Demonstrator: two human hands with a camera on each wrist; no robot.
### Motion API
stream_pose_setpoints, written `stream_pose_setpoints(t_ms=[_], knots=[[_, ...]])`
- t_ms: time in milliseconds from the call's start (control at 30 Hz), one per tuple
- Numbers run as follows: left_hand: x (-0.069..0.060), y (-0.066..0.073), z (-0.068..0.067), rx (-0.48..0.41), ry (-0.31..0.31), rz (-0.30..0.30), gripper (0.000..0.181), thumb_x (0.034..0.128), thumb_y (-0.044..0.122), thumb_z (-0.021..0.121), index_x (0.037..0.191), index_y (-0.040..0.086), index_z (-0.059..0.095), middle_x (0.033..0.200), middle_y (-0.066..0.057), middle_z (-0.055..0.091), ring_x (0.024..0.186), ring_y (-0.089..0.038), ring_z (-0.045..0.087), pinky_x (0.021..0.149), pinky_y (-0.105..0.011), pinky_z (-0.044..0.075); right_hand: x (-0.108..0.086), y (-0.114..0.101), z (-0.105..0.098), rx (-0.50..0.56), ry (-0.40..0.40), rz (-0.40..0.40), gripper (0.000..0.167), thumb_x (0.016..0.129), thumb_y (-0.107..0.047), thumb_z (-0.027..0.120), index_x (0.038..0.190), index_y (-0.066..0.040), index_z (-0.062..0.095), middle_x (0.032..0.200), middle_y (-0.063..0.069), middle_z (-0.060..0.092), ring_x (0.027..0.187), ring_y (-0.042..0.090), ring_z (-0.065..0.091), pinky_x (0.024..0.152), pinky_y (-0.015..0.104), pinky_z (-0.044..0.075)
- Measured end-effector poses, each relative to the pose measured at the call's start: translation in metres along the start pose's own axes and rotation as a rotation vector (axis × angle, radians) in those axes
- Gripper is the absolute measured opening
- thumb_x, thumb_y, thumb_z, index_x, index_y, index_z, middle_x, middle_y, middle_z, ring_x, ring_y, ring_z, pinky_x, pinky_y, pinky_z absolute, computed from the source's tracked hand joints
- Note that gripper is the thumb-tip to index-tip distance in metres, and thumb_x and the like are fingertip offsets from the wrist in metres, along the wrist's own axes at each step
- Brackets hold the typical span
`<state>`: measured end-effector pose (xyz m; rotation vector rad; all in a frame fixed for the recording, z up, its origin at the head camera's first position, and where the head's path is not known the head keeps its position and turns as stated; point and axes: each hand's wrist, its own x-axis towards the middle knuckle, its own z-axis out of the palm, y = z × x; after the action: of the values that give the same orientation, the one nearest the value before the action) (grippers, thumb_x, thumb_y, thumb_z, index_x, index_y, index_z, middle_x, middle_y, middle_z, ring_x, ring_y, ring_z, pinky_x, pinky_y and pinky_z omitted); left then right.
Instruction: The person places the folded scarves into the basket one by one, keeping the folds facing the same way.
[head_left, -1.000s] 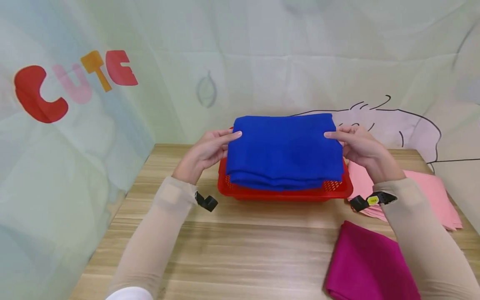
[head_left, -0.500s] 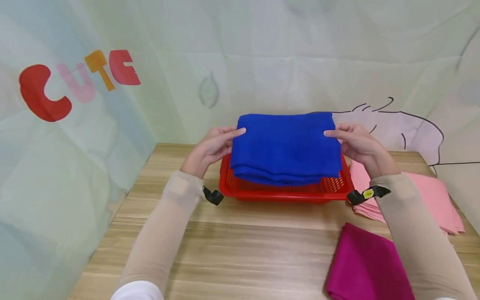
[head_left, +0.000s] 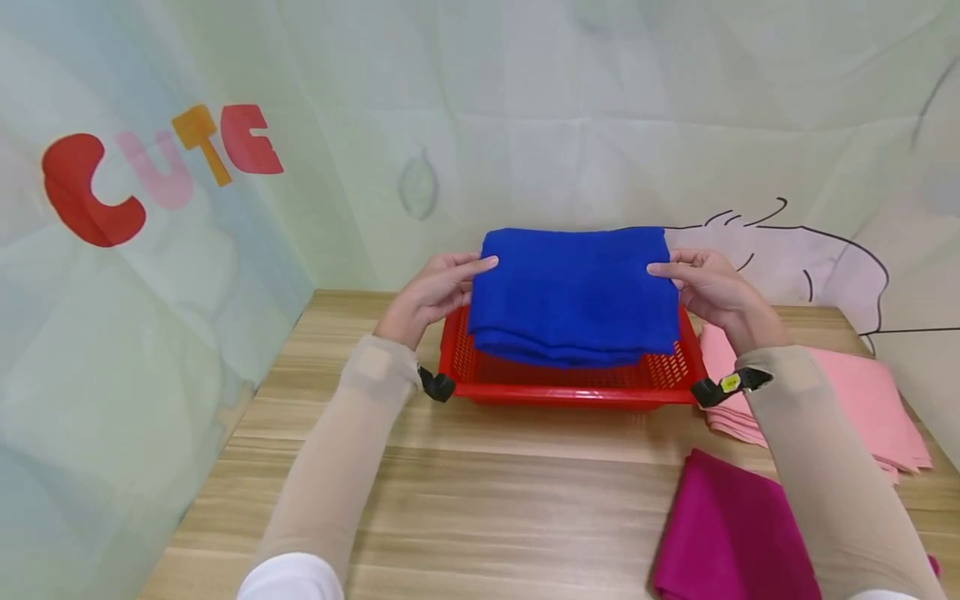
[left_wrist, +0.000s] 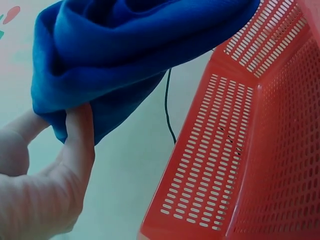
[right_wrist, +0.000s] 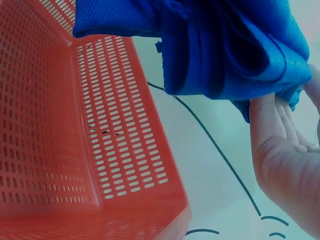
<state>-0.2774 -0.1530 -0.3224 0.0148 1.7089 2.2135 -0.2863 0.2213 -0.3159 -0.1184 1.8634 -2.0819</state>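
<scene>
A folded blue cloth (head_left: 573, 292) hangs above a red plastic basket (head_left: 555, 392) with slotted walls. My left hand (head_left: 435, 292) pinches its left edge, thumb on top and fingers beneath. At the opposite edge my right hand (head_left: 720, 287) grips it the same way. In the left wrist view the blue cloth (left_wrist: 115, 55) shows thick folded layers over the fingers, beside the wall of the basket (left_wrist: 205, 155). The right wrist view has the cloth (right_wrist: 225, 55) in stacked folds, apart from the basket (right_wrist: 120, 120), whose visible inside holds nothing.
Pink folded cloth (head_left: 855, 400) lies right of the basket, partly behind my right arm. A magenta folded cloth (head_left: 731, 533) is nearer on the wooden table (head_left: 510, 500). A printed curtain (head_left: 360, 167) stands behind the table and along its left.
Both hands have drawn slightly closer together, still holding the blue cloth. The cloth's front edge has risen a little, so more of the basket's inside shows.
</scene>
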Motion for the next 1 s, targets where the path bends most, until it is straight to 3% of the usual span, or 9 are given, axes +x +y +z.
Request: stream_pose_setpoints(t_ms=[100, 367, 700, 1000], knots=[[0.003, 0.001, 0.0, -0.005, 0.004, -0.002, 0.052, 0.0993, 0.011, 0.062, 0.146, -0.004, 0.044, 0.093, -0.007, 0.071, 0.076, -0.017, 0.069, 0.072, -0.029, 0.059, 0.002, 0.001, -0.002, 0.004, -0.004, -0.012, 0.017, 0.095, -0.01, 0.068, 0.078, -0.01, 0.069, 0.067, 0.0, 0.058, 0.06, 0.012, 0.051, 0.052, 0.016, 0.043], [0.011, 0.0, -0.001, 0.014, 0.009, -0.018, 0.055, 0.098, 0.012, 0.064, 0.147, -0.001, 0.044, 0.098, -0.009, 0.07, 0.078, -0.018, 0.069, 0.072, -0.029, 0.059, 0.008, 0.005, -0.007, 0.014, -0.029, -0.034, 0.013, 0.094, -0.009, 0.07, 0.081, -0.009, 0.07, 0.074, 0.001, 0.065, 0.066, 0.012, 0.057, 0.057, 0.017, 0.049], [0.019, -0.007, -0.004, -0.001, -0.005, -0.017, 0.043, 0.0981, 0.01, 0.064, 0.138, -0.004, 0.054, 0.095, -0.009, 0.071, 0.076, -0.019, 0.069, 0.071, -0.03, 0.059, 0.014, 0.009, -0.01, -0.021, -0.013, -0.008, 0.008, 0.092, -0.011, 0.072, 0.085, -0.009, 0.072, 0.072, 0.001, 0.064, 0.064, 0.012, 0.055, 0.057, 0.018, 0.048], [0.023, -0.011, -0.003, 0.01, 0.004, -0.019, 0.043, 0.0977, 0.013, 0.065, 0.136, -0.003, 0.056, 0.097, -0.01, 0.072, 0.077, -0.02, 0.07, 0.072, -0.032, 0.06, 0.016, 0.013, -0.012, -0.023, -0.033, 0.005, 0.006, 0.093, -0.008, 0.07, 0.088, -0.007, 0.072, 0.08, 0.005, 0.071, 0.071, 0.016, 0.067, 0.07, 0.024, 0.057]])
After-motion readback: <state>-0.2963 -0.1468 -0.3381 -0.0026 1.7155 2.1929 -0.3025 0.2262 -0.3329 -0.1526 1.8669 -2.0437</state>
